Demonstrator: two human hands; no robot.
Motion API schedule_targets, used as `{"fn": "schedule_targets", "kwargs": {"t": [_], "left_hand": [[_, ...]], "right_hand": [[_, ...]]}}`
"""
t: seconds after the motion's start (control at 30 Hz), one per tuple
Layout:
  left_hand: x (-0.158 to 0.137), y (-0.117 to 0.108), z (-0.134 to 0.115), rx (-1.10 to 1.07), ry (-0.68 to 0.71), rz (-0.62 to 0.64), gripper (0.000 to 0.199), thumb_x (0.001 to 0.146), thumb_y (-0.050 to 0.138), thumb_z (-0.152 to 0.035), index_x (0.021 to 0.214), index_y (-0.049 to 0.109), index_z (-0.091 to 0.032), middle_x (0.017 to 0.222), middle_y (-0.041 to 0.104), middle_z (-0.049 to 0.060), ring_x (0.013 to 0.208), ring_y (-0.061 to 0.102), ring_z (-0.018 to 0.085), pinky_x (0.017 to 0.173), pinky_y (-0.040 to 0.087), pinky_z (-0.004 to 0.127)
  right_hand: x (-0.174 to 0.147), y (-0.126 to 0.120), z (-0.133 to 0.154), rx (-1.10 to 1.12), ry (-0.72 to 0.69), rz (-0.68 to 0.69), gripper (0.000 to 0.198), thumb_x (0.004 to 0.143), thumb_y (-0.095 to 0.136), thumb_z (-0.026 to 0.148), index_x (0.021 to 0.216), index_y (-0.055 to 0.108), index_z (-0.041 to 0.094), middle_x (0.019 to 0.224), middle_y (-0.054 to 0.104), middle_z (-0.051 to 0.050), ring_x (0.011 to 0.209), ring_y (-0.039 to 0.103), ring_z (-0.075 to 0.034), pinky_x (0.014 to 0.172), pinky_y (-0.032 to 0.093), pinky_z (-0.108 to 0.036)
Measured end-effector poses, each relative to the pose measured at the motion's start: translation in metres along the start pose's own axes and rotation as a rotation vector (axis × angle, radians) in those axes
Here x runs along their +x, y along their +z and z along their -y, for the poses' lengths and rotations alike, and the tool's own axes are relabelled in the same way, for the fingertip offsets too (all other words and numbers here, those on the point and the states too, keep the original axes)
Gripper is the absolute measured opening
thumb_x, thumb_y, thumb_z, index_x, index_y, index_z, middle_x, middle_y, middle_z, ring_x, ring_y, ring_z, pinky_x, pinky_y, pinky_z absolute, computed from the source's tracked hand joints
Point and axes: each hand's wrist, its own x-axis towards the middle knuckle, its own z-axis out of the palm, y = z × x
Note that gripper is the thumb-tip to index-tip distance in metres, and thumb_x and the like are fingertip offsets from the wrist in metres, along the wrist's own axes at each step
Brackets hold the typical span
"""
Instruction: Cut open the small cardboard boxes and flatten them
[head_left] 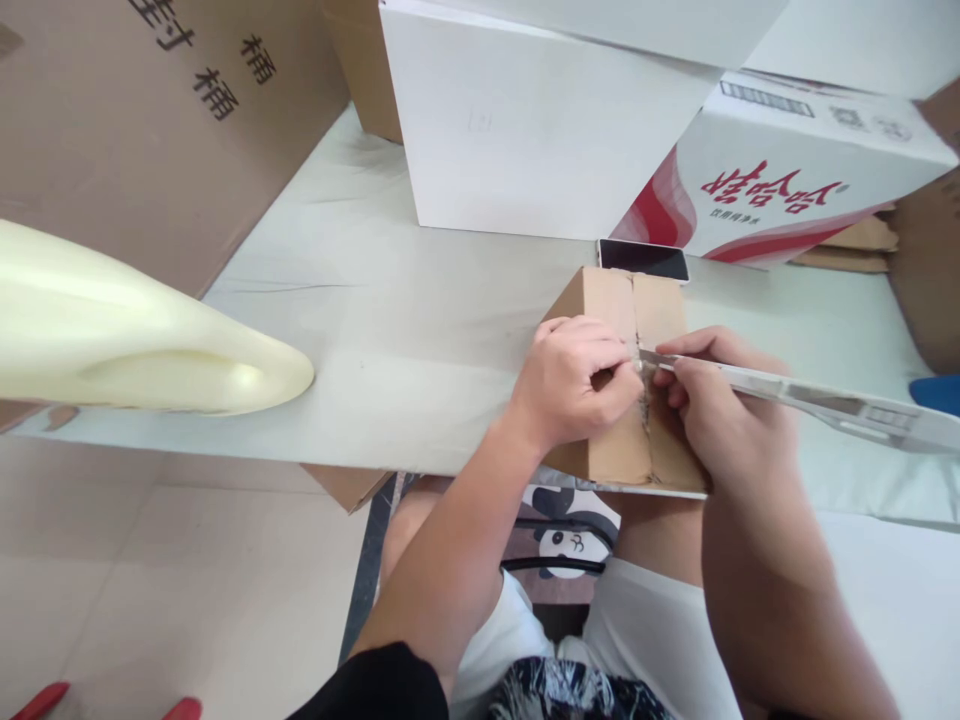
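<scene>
Small brown box: the cardboard box (626,445) sits at the near edge of the covered table (375,330), in front of the person; a ragged seam runs along its top, and its inside is hidden.
Left hand: the left hand (574,380) lies on the box top with fingers curled and thumb near the index finger, right at the seam; I cannot tell whether they grip anything.
Right hand: the right hand (727,390) has thumb and fingers closed around a long, pale cutting tool (847,408).
Tool tip: its narrow metallic end points left to the seam, beside the left fingertips.
Phone: a dark-screened phone (643,260) lies flat just beyond the small box.
White box: a large plain white box (517,130) stands behind, contents out of sight.
Lettered box: a white box with red characters (787,190) and a red wave stands beside it, interior hidden.
Brown cartons: a big printed carton (127,150) fills the upper left; another carton (934,260) stands at far right.
</scene>
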Motion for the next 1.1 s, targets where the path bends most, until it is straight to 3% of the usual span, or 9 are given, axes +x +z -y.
{"fn": "schedule_targets", "kwargs": {"t": [0.3,0.7,0.93,1.1], "left_hand": [[-0.001,0.003,0.002,-0.011,0.015,-0.042,0.031,0.087,0.049,-0.024,0.056,0.05,-0.021,0.061,0.063,0.001,0.077,0.07,0.018,0.081,0.05,0.036],[-0.001,0.004,0.003,-0.004,0.028,-0.057,0.031,0.085,0.049,-0.022,0.054,0.048,-0.02,0.06,0.061,0.001,0.076,0.069,0.018,0.081,0.05,0.037],[-0.001,0.003,0.003,-0.036,0.021,-0.055,0.032,0.087,0.05,-0.024,0.056,0.051,-0.021,0.061,0.064,0.002,0.075,0.069,0.019,0.08,0.052,0.037],[-0.001,0.003,0.003,-0.045,0.027,-0.055,0.031,0.087,0.05,-0.024,0.057,0.054,-0.021,0.063,0.065,0.002,0.077,0.071,0.019,0.08,0.052,0.037]], "right_hand": [[-0.003,0.0,0.0,0.091,0.066,-0.028,0.016,0.067,0.057,0.022,0.075,0.07,0.022,0.06,0.062,0.003,0.052,0.051,-0.012,0.051,0.035,-0.028],[0.009,0.003,0.0,-0.138,-0.127,0.14,0.011,0.076,0.057,0.021,0.071,0.067,0.023,0.065,0.067,0.0,0.063,0.057,-0.016,0.06,0.04,-0.031],[0.003,0.001,-0.002,0.094,0.016,0.084,0.012,0.07,0.056,0.022,0.066,0.067,0.021,0.056,0.057,0.002,0.051,0.047,-0.012,0.049,0.033,-0.026],[0.0,-0.001,0.001,0.218,0.027,0.067,0.013,0.064,0.057,0.023,0.058,0.068,0.021,0.048,0.055,0.002,0.044,0.043,-0.01,0.044,0.028,-0.024]]}}
